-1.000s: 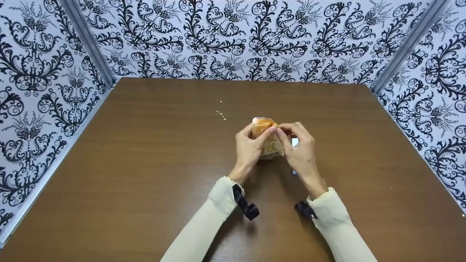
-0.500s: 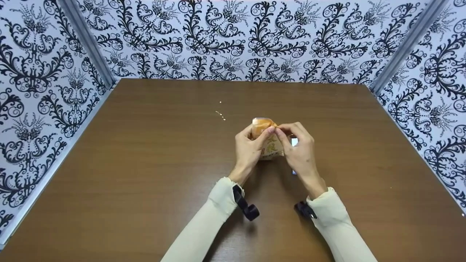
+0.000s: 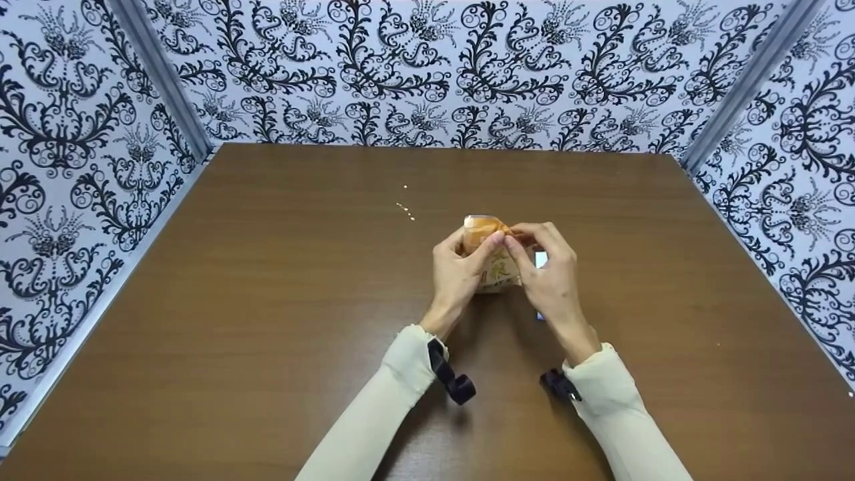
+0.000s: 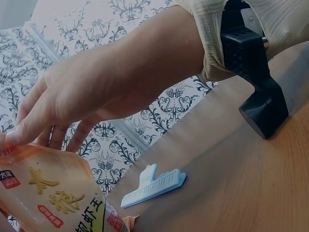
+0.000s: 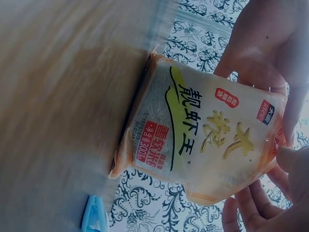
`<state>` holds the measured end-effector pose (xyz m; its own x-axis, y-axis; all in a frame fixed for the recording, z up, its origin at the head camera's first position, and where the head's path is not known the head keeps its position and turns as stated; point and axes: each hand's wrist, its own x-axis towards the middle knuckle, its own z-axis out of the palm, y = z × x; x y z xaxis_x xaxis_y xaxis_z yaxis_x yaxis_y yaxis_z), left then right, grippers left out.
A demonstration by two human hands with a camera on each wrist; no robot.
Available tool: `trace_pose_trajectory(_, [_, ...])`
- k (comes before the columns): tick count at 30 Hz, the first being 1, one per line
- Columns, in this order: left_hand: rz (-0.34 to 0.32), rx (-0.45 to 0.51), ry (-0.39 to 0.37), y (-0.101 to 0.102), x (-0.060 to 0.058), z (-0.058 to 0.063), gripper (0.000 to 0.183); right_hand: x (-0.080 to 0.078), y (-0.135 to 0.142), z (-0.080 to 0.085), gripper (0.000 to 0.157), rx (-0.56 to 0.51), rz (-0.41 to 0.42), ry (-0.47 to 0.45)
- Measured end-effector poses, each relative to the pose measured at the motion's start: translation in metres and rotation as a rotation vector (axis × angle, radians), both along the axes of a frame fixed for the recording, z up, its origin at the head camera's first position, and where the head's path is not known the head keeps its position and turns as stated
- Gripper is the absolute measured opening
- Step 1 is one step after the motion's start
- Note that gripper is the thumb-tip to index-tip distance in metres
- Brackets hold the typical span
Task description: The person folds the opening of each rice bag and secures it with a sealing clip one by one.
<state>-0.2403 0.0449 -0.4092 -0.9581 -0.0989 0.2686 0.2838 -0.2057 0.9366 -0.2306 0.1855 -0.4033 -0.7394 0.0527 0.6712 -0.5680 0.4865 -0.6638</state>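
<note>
A cream and orange plastic food bag (image 3: 497,272) with printed characters stands on the table between both hands. In the right wrist view its front (image 5: 207,130) faces the camera. My left hand (image 3: 454,264) grips the bag's upper left part, thumb in front and fingers behind it. My right hand (image 3: 551,267) pinches the top edge close to the left thumb, where the orange film is gathered. A light blue bag clip (image 4: 154,186) lies on the table beside the bag. In the head view the right hand partly hides the clip (image 3: 540,259).
Several small whitish bits (image 3: 409,215) lie on the brown table (image 3: 300,267) beyond the bag to the left. Patterned panels (image 3: 421,73) close off the back and both sides. Black cameras (image 3: 459,389) hang from both wrists.
The right fingers shift slightly at the bag's top edge, and the orange film there is gathered a little more. Both arms and the bag otherwise stay in place.
</note>
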Motion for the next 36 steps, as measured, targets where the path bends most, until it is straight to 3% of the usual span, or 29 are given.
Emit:
trace_pose_trajectory(8, [0.007,-0.036,0.02,0.0005,0.001,0.0005,0.023,0.0,-0.0017,0.0006,0.011,-0.019,0.01,0.03])
trace_pose_trajectory(18, [-0.032,-0.021,0.038,0.0002,0.0019,0.001,0.025,-0.0003,-0.0038,0.0024,0.006,-0.051,-0.008,0.069])
trace_pose_trajectory(36, [0.006,-0.033,0.024,0.002,-0.0004,-0.0011,0.021,0.0018,-0.003,0.0022,0.006,-0.054,0.003,0.063])
